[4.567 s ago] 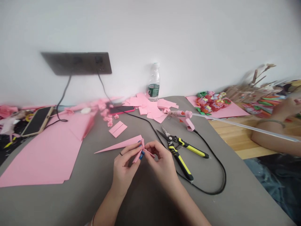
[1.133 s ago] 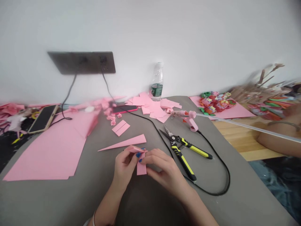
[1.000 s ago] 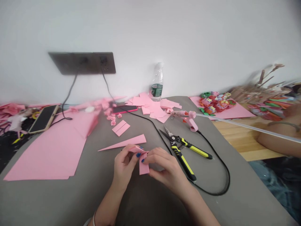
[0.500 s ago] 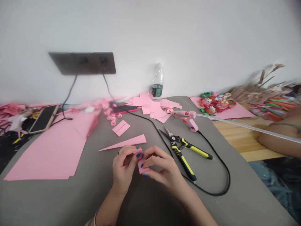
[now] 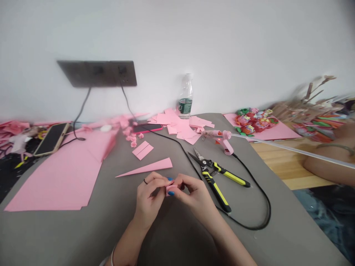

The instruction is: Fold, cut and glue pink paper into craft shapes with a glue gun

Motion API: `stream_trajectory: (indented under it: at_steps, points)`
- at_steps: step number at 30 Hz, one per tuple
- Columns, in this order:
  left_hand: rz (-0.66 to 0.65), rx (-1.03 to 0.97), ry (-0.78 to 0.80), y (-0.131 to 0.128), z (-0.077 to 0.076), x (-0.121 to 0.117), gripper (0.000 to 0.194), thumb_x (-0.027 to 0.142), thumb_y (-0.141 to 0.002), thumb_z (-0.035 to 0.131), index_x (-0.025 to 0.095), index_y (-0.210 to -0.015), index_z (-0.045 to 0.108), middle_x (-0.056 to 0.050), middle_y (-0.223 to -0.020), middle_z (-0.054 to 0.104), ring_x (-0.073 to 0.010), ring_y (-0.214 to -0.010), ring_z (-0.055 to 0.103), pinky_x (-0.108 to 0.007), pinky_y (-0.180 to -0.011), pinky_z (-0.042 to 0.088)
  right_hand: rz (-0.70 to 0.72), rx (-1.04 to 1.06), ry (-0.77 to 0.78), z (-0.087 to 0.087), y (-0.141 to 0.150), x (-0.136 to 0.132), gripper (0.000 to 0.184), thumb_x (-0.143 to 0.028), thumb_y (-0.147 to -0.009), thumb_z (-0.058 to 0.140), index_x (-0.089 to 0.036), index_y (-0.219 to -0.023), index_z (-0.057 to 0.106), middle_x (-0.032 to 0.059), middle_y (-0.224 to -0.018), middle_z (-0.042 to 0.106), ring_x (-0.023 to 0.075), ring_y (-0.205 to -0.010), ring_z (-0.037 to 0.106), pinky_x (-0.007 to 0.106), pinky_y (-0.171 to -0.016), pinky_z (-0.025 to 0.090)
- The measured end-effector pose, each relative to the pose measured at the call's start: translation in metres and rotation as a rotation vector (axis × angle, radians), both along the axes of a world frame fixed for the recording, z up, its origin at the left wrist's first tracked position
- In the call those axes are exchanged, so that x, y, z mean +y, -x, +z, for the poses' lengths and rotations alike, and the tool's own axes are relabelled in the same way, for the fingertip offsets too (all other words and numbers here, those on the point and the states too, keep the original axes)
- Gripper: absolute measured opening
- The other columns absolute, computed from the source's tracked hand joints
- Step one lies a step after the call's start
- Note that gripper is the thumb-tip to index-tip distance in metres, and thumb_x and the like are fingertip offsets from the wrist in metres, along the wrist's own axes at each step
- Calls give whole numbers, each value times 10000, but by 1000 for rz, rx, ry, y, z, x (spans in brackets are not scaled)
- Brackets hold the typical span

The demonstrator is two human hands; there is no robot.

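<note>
Between my fingertips is a small folded piece of pink paper (image 5: 169,189), mostly covered by the fingers. My left hand (image 5: 151,192) pinches it from the left, and my right hand (image 5: 192,190) pinches it from the right. Just beyond them lies a long pink paper cone (image 5: 146,167), its point to the left. A creased pink paper square (image 5: 143,150) rests farther back. To the right of my right hand, pruning shears (image 5: 213,173) with yellow and black handles lie with their blades apart.
A pink glue gun (image 5: 222,136) with a black cord lies behind the shears. Large pink sheets (image 5: 61,177) cover the left side. Paper scraps (image 5: 180,125) and a plastic bottle (image 5: 185,98) stand by the wall. Another person's arm (image 5: 330,162) is at the right.
My hands have drawn closer together around the paper. Less of it shows now, and the right fingers have curled in over it.
</note>
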State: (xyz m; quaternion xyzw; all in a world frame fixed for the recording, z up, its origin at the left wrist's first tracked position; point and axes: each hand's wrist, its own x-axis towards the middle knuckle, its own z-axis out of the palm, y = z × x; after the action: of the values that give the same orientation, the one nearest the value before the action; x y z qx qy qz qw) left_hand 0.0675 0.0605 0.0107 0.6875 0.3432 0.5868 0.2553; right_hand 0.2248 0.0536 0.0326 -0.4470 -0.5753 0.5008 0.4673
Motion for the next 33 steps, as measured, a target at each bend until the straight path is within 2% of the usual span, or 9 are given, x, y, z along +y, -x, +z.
stream_trajectory:
  at_steps: [5,10,17,21,24,27,29,31,33]
  points:
    - [-80,13,56,1,-1,2,186,67,-895,661,224,-920,756,-18,-854,717,-123,-760,692,-184,-653,539,2,58,119,6,-5,1,422,-429,-721,877,-221,-778,514,-84,-604,555,108,-574,487,240,-563,311]
    - [-138,8,132,2,-2,2,136,140,-918,664,220,-930,773,-36,-836,721,-147,-737,683,-216,-640,542,22,19,121,9,-9,1,408,-480,-739,857,-209,-776,554,-50,-594,627,116,-563,532,245,-556,330]
    - [-100,-80,209,3,-4,3,149,196,-946,642,229,-993,780,-40,-842,704,-154,-766,668,-234,-691,542,64,201,140,6,-8,0,370,-513,-791,805,-217,-857,592,18,-774,731,173,-692,703,280,-619,535]
    - [-98,-83,222,3,-1,3,183,198,-940,638,229,-1019,801,-41,-820,700,-153,-758,663,-225,-678,541,69,222,141,6,-10,1,284,-455,-852,750,-216,-875,598,-2,-752,694,156,-639,697,275,-601,559]
    - [-46,-57,231,2,2,3,193,171,-913,648,231,-994,813,-30,-792,695,-144,-716,660,-212,-638,533,0,113,101,7,-11,1,217,-393,-863,726,-219,-869,596,-7,-767,663,145,-615,666,260,-563,529]
    - [-5,0,228,0,2,3,209,150,-902,638,232,-966,819,-19,-760,685,-128,-662,647,-200,-594,514,-70,-87,-75,9,-13,1,132,-306,-860,711,-221,-943,655,21,-889,661,133,-660,622,243,-553,492]
    - [-7,26,207,0,1,2,179,156,-883,659,226,-926,819,-6,-710,664,-114,-613,625,-189,-559,491,-55,-164,-162,12,-15,1,91,-268,-871,689,-222,-949,682,30,-919,651,133,-694,612,237,-566,486]
    - [-14,9,240,0,-2,1,106,174,-850,701,209,-876,798,2,-690,666,-112,-595,623,-187,-552,488,-16,-178,-150,15,-17,2,60,-272,-894,669,-216,-876,682,25,-870,636,137,-707,623,235,-582,494]
    - [-16,-63,348,0,-3,-1,35,215,-826,743,193,-853,747,6,-689,679,-118,-585,634,-190,-547,501,19,-149,-79,16,-19,3,140,-309,-900,678,-210,-803,662,19,-830,629,146,-715,640,241,-603,511]
